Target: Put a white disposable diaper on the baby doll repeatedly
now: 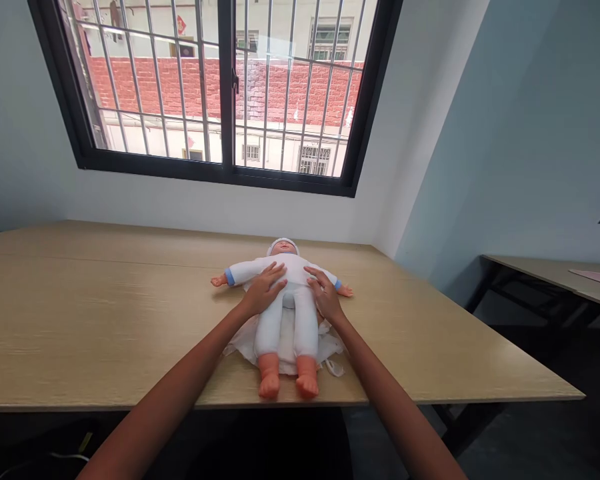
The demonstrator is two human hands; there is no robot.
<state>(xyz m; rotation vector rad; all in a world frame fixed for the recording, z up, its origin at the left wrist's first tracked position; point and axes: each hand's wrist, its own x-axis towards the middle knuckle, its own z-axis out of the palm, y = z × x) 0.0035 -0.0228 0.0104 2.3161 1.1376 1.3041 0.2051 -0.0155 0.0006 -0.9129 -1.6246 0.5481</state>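
A baby doll [294, 272] in a white suit with blue cuffs and a white cap lies on its back on the wooden table, its feet toward me. Its arms are spread to both sides. My left hand [264, 290] rests on the left side of its body near the hip, fingers stretched out. On the opposite side, my right hand [324, 293] touches the doll's waist with its fingers extended. Under the legs lies a thin white cloth [244, 341] with a loose tie string [334, 367] at the right.
The wooden table [105, 320] has its front edge just beyond the doll's feet, on my side. A barred window [225, 93] is in the wall behind. Another table [545, 268] stands at the right, with a pink item [597, 276] on it.
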